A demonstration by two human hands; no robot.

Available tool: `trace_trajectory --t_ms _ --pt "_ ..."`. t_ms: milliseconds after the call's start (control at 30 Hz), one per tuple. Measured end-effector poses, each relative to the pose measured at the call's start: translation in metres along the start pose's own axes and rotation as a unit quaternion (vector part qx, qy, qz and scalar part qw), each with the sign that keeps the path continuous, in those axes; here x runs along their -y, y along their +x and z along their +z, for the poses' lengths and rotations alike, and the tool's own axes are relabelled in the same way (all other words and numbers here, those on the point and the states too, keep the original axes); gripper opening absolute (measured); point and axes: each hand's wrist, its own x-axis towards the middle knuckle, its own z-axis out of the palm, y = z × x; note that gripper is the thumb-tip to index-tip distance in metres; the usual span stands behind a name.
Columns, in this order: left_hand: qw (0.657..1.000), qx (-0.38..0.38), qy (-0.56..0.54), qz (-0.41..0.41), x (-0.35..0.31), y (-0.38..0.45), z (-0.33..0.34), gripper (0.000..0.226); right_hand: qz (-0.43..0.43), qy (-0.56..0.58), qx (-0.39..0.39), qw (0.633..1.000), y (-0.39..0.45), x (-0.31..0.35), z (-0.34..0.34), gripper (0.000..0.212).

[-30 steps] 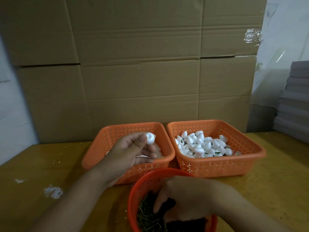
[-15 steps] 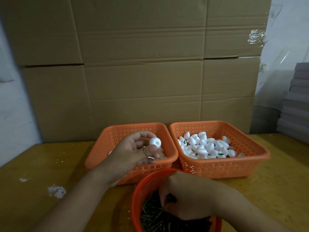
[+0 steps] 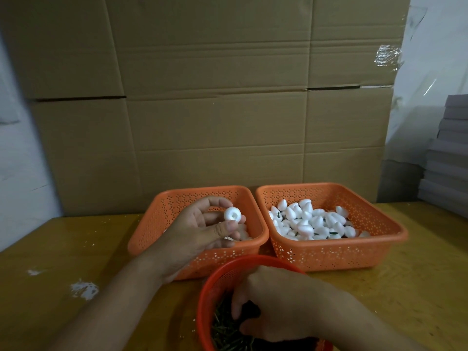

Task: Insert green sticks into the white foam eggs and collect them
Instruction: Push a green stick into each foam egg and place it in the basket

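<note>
My left hand (image 3: pixel 200 231) pinches a white foam egg (image 3: pixel 232 214) between thumb and fingertips, held above the left orange basket (image 3: pixel 162 224), which holds a few more eggs. The egg's flat dimpled end faces me. My right hand (image 3: pixel 283 307) is down in the round red basket (image 3: pixel 215 282) at the front, fingers curled among the green sticks (image 3: pixel 225 333); whether they hold a stick is hidden. The right orange basket (image 3: pixel 354 252) holds a pile of white eggs with sticks (image 3: pixel 309 221), some green ends showing.
Everything stands on a yellow wooden table (image 3: pixel 76 249) with white foam crumbs (image 3: pixel 84 290) at the left. A wall of cardboard boxes (image 3: pixel 215 97) rises right behind the baskets. Grey stacked sheets (image 3: pixel 450 153) sit at the far right.
My left hand has turned the egg in its fingertips, so the dimpled end now faces me. My right hand keeps rummaging in the stick basket, staying in about the same place.
</note>
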Motion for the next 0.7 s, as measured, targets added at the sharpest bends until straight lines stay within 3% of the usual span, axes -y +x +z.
trace_trajectory --t_ms 267,700 --pt "1.0 0.0 0.002 0.019 0.0033 0.0014 -0.0015 0.036 -0.012 0.012 -0.002 1.0 0.0 0.0021 -0.0018 0.022" --pt "0.998 -0.033 0.034 0.039 -0.0012 -0.0006 0.004 0.036 -0.032 0.015 -0.002 0.999 -0.0003 0.0059 -0.0014 0.018"
